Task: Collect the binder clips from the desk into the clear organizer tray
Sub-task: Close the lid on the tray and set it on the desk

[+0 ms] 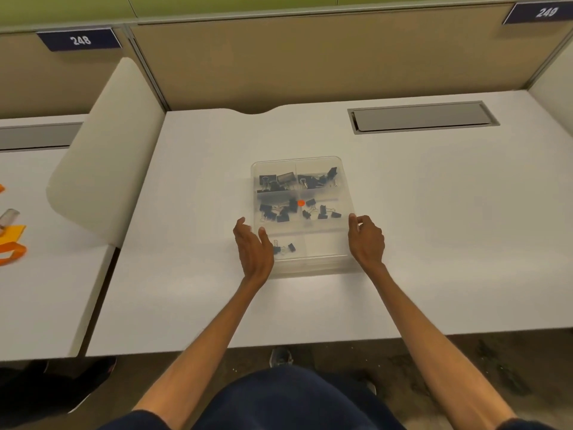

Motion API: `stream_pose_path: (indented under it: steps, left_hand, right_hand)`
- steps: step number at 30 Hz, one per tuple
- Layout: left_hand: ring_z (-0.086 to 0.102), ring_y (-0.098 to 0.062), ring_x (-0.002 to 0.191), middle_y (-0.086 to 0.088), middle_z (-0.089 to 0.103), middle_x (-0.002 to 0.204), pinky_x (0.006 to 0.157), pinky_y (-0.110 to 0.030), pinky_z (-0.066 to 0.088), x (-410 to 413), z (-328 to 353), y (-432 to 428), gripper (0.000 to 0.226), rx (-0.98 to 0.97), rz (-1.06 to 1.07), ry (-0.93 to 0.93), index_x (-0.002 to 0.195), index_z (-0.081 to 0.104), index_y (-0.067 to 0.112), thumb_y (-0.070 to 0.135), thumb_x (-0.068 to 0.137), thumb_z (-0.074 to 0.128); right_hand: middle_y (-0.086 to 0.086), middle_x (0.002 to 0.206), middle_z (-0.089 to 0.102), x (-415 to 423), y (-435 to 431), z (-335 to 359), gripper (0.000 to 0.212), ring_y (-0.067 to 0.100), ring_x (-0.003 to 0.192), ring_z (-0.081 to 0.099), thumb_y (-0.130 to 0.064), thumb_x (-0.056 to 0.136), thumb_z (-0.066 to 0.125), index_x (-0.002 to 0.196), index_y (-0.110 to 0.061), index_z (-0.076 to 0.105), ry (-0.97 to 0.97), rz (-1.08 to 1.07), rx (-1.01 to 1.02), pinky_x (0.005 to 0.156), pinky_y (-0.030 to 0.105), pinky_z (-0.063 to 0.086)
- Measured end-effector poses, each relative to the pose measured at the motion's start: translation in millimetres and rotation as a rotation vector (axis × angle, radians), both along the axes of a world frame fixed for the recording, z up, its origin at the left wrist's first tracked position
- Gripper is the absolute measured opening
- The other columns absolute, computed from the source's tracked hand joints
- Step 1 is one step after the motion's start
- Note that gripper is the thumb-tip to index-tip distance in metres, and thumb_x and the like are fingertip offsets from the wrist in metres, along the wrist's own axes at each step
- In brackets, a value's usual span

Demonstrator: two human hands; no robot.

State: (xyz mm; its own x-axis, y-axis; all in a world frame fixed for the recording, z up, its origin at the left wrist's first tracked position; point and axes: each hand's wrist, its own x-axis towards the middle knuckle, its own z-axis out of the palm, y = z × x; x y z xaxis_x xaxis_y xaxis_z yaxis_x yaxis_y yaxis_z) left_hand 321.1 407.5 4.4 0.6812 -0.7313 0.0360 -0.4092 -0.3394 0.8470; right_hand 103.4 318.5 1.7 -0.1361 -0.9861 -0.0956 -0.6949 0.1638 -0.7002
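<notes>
The clear organizer tray (325,246) sits mid-desk and looks slightly blurred. Black binder clips fill its back-left (274,181), back-right (319,180), middle-left (279,211) and middle-right (324,211) compartments. Two or three more clips (283,248) lie in the front-left one. An orange dot (300,203) marks the tray's centre. My left hand (252,249) is at the tray's left wall with fingers spread, thumb over the rim. My right hand (366,240) is at the right rim, thumb and curled fingers pinching it. I see no clips loose on the desk.
A grey cable hatch (424,116) is set into the desk at the back right. A white curved divider (102,150) borders the desk on the left. Orange items (12,243) lie on the neighbouring desk. Beige partition walls stand behind.
</notes>
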Motion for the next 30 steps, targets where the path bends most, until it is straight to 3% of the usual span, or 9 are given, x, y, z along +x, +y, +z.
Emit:
stream_pose_path:
  steps: [5, 7, 9, 19, 23, 27, 30]
  left_hand:
    - [0.059, -0.036, 0.106, -0.016, 0.059, 0.122, 0.090, -0.042, 0.044, -2, 3, 0, 0.038, 0.294, 0.087, 0.076, 0.119, 0.037, 0.008, 0.041, 0.101, 0.035]
    - [0.058, -0.035, 0.105, -0.016, 0.061, 0.118, 0.087, -0.041, 0.042, 0, 1, -1, 0.043, 0.314, 0.090, 0.069, 0.115, 0.043, 0.006, 0.044, 0.102, 0.029]
    - [0.057, -0.032, 0.099, -0.017, 0.062, 0.111, 0.081, -0.036, 0.039, 3, -2, -2, 0.048, 0.309, 0.089, 0.074, 0.108, 0.049, 0.004, 0.045, 0.103, 0.025]
    - [0.052, -0.020, 0.080, -0.014, 0.063, 0.099, 0.072, -0.031, 0.039, 12, -5, -6, 0.044, 0.342, -0.006, -0.001, 0.098, 0.049, 0.007, 0.043, 0.103, 0.025]
    - [0.057, -0.025, 0.089, -0.013, 0.062, 0.110, 0.078, -0.034, 0.040, 16, 0, -6, 0.042, 0.422, -0.013, -0.015, 0.113, 0.045, 0.007, 0.043, 0.102, 0.028]
    - [0.058, -0.035, 0.108, -0.014, 0.055, 0.128, 0.089, -0.042, 0.043, 21, 9, -17, 0.036, 0.358, 0.033, -0.020, 0.121, 0.034, 0.006, 0.033, 0.099, 0.043]
    - [0.055, -0.035, 0.114, -0.013, 0.051, 0.134, 0.095, -0.043, 0.040, 25, 19, -36, 0.037, 0.358, 0.041, 0.062, 0.124, 0.034, 0.006, 0.032, 0.099, 0.042]
  right_hand:
    - [0.002, 0.075, 0.060, -1, -1, -4, 0.048, 0.024, 0.072, 0.055, -0.053, 0.098, 0.038, 0.086, -0.010, 0.056, -0.023, -0.073, 0.028, 0.067, 0.032, 0.039]
    - [0.000, 0.061, 0.050, 1, -1, -4, 0.051, 0.018, 0.059, 0.047, -0.051, 0.097, 0.042, 0.066, -0.010, 0.046, -0.111, -0.099, 0.024, 0.058, 0.031, 0.034]
    - [-0.001, 0.054, 0.042, 3, 0, -3, 0.052, 0.014, 0.053, 0.038, -0.047, 0.096, 0.047, 0.059, -0.011, 0.039, -0.186, -0.122, 0.006, 0.054, 0.030, 0.031]
    - [-0.001, 0.056, 0.043, 2, -5, -5, 0.051, 0.015, 0.056, 0.038, -0.047, 0.098, 0.044, 0.061, -0.013, 0.037, -0.173, -0.073, 0.035, 0.057, 0.033, 0.031]
    - [-0.001, 0.062, 0.048, 0, -5, -4, 0.053, 0.019, 0.063, 0.045, -0.054, 0.098, 0.037, 0.063, -0.015, 0.039, -0.167, -0.029, 0.096, 0.062, 0.034, 0.033]
    - [0.004, 0.088, 0.059, -5, -14, 4, 0.070, 0.027, 0.087, 0.056, -0.067, 0.096, 0.013, 0.084, -0.014, 0.058, -0.021, 0.028, 0.259, 0.082, 0.037, 0.042]
    - [0.006, 0.092, 0.060, 1, -28, 13, 0.077, 0.029, 0.090, 0.058, -0.070, 0.093, 0.008, 0.089, -0.013, 0.060, 0.025, 0.038, 0.287, 0.084, 0.038, 0.043]
